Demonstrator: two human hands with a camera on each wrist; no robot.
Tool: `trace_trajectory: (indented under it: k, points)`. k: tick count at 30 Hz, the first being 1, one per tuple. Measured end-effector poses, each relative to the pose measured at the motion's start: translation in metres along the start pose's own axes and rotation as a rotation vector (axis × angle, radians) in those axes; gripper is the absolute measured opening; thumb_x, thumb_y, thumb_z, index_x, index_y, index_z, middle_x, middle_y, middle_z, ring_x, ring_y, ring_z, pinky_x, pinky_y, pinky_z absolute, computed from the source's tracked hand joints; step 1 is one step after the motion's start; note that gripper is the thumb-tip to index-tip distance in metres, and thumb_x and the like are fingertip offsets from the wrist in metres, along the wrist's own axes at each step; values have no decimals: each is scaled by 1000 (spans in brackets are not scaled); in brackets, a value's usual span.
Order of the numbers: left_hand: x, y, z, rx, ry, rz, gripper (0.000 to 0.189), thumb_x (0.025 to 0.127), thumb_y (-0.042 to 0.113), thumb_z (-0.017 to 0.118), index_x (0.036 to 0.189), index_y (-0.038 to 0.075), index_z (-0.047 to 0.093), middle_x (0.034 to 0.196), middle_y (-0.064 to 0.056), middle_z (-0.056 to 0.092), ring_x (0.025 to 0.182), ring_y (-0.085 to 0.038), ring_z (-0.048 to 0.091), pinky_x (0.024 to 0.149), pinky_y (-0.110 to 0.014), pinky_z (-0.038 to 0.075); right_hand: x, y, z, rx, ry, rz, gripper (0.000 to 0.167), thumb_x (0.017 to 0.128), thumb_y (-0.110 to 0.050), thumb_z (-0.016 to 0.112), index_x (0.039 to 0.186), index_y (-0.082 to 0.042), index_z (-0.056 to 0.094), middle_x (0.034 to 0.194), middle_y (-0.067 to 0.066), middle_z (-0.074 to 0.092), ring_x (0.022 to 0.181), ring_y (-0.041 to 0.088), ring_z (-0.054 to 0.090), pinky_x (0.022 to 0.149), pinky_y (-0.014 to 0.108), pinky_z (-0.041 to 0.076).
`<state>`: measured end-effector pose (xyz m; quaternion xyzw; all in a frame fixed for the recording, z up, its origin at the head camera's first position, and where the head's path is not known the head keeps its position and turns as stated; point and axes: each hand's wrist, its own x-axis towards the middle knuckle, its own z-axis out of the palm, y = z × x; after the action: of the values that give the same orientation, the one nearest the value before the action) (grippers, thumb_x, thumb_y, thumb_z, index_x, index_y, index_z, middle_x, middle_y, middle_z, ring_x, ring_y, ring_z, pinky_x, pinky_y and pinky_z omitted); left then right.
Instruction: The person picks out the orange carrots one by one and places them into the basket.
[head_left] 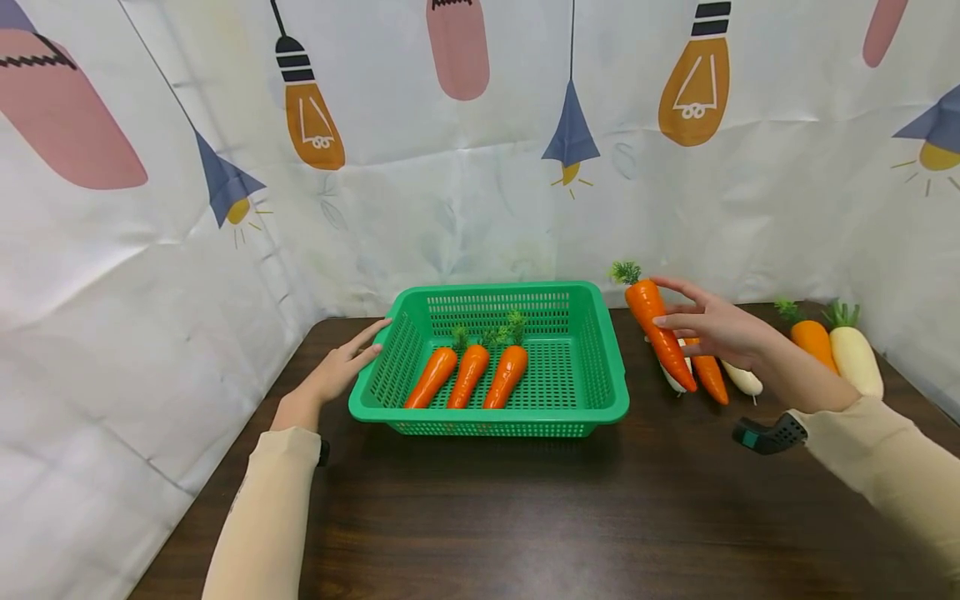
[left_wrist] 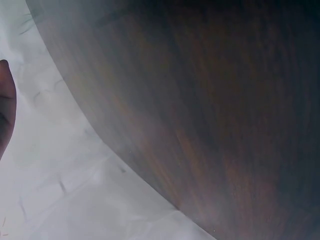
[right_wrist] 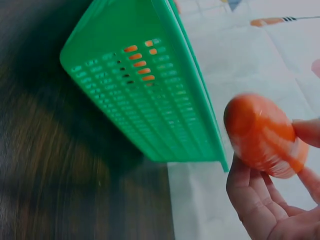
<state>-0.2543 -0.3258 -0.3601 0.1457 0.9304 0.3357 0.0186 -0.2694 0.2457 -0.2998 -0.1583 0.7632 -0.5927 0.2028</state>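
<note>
My right hand (head_left: 723, 333) holds an orange carrot (head_left: 651, 315) with a green leafy top, raised to the right of a green basket (head_left: 491, 414). In the right wrist view the thumb and fingers are around the carrot (right_wrist: 265, 135), seen end-on beside the basket wall (right_wrist: 135, 95). Inside the basket, three carrots (head_left: 468, 377) lie side by side toward the left. My left hand (head_left: 333, 375) is at the basket's left rim, its fingers extended along it. Only a sliver of the left hand (left_wrist: 6, 107) shows in the left wrist view.
Under and behind the right hand, another carrot (head_left: 708, 375) and white radishes (head_left: 742, 379) lie on the dark wooden table (head_left: 480, 517). Farther right are an orange carrot (head_left: 813, 342) and a white radish (head_left: 857, 362). A printed white curtain (head_left: 495, 208) hangs behind.
</note>
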Motion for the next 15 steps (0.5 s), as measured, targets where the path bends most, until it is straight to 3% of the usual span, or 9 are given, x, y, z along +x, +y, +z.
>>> trace_trajectory:
  k: [3, 6, 12, 15]
  points:
    - [0, 0, 0, -2, 0, 2, 60, 112, 43, 39, 167, 26, 20, 166, -25, 21, 141, -57, 34, 107, -77, 27, 4, -3, 5, 14, -13, -2, 79, 108, -13, 54, 167, -22, 2, 165, 33, 1, 137, 52, 38, 87, 36, 56]
    - [0, -1, -1, 1, 2, 2, 60, 112, 43, 39, 166, 26, 20, 165, -25, 21, 141, -57, 34, 107, -77, 27, 8, -7, 11, 29, -21, -11, 80, 107, -12, 55, 167, -20, 3, 165, 32, 4, 128, 39, 51, 87, 37, 58]
    - [0, 0, 0, 2, 1, 0, 60, 112, 43, 38, 167, 26, 20, 166, -25, 21, 141, -57, 33, 108, -77, 27, 17, -14, 23, 14, -34, -22, 79, 105, -10, 56, 166, -16, 5, 163, 32, 12, 121, 37, 57, 90, 42, 57]
    - [0, 0, 0, 1, 0, 2, 60, 112, 43, 39, 167, 27, 20, 166, -25, 21, 141, -57, 33, 108, -77, 27, 21, -16, 27, 18, -41, -17, 77, 105, -11, 56, 165, -14, 7, 163, 32, 15, 108, 25, 63, 86, 40, 58]
